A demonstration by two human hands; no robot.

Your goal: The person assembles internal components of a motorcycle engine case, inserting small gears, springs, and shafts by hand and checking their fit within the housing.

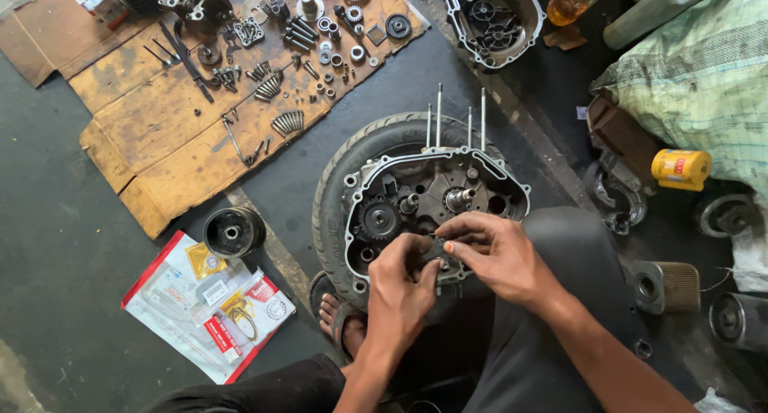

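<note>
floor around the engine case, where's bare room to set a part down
Bare floor lies left of the tyre, between the cardboard sheet and the parts packets. The cardboard's far end is crowded with bolts and gears; the right side is cluttered around the yellow can.

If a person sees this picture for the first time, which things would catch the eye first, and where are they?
In the middle, the open engine case with its gears lies on a black tyre, four thin studs standing up from it. Just below, the left hand and right hand meet over a small dark part. At the upper left, flattened cardboard carries rows of bolts, gears and other small parts.
</note>
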